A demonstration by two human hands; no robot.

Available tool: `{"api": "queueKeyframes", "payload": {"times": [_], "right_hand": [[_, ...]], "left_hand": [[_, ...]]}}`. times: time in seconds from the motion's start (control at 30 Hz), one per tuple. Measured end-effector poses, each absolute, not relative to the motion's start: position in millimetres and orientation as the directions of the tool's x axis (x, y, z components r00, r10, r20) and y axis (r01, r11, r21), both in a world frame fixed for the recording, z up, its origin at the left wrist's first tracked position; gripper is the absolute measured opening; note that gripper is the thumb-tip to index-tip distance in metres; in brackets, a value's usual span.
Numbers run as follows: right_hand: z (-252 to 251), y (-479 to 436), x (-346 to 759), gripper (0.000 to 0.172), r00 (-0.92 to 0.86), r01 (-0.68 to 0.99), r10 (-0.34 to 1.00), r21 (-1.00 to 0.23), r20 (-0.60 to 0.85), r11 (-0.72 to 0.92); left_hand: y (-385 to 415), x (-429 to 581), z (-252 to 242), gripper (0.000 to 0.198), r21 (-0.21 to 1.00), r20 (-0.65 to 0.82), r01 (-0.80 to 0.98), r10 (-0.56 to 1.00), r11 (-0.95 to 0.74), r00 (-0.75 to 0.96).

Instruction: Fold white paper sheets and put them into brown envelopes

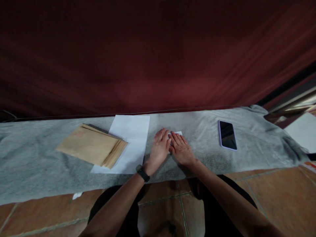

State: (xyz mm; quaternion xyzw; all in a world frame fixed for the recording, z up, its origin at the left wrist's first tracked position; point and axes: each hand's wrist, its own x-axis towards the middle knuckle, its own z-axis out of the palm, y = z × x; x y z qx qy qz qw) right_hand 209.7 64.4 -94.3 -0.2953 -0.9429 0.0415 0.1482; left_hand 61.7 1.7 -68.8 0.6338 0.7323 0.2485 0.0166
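Observation:
A small white piece of paper (178, 133) lies on the grey cloth, mostly covered by my hands. Flat on top of it rests my right hand (182, 149), fingers stretched out and pointing away from me. My left hand (159, 146) lies beside it at the paper's left edge, its fingers extended and the thumb side touching or close to the right hand. Whether the paper is folded cannot be made out under the palms. On my left wrist is a dark band (142, 173).
A stack of brown envelopes (89, 144) lies to the left, partly over large white sheets (134, 141). To the right is a phone (227, 135) in a purple case. A dark red curtain (158, 65) hangs behind the grey cloth (202, 125). Tiled floor (163, 210) shows in front.

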Motion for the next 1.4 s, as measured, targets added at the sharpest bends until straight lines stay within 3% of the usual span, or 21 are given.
{"api": "queueKeyframes", "payload": {"times": [0.13,0.27,0.5,0.83,1.0,1.23,1.4], "right_hand": [[-97,66,213,0.060,-0.819,0.511,0.524,-0.117,0.236,0.852],[-98,69,216,0.057,-0.797,0.543,0.552,-0.111,0.244,0.832],[-94,83,231,0.056,-0.761,0.615,0.617,-0.077,0.202,0.784],[-95,104,258,0.059,-0.725,0.675,0.671,-0.029,0.158,0.737],[-89,108,262,0.063,-0.690,0.705,0.703,-0.061,0.169,0.707],[-87,80,228,0.059,-0.784,0.559,0.581,-0.160,0.217,0.814],[-96,66,208,0.053,-0.754,0.599,0.615,-0.142,0.232,0.788]], "left_hand": [[-16,87,-80,0.064,0.326,0.249,0.945,0.963,0.017,-0.103],[-24,83,-84,0.074,0.273,0.203,0.959,0.971,0.068,-0.126],[-31,70,-81,0.062,0.164,0.170,0.980,0.975,0.117,-0.145],[-40,60,-78,0.061,0.128,0.129,0.977,0.974,0.172,-0.188],[-41,60,-77,0.060,0.126,0.125,0.974,0.971,0.187,-0.203],[-43,63,-80,0.059,0.127,0.204,0.977,0.960,0.168,-0.192],[-44,63,-76,0.059,0.128,0.201,0.977,0.960,0.171,-0.194]]}}
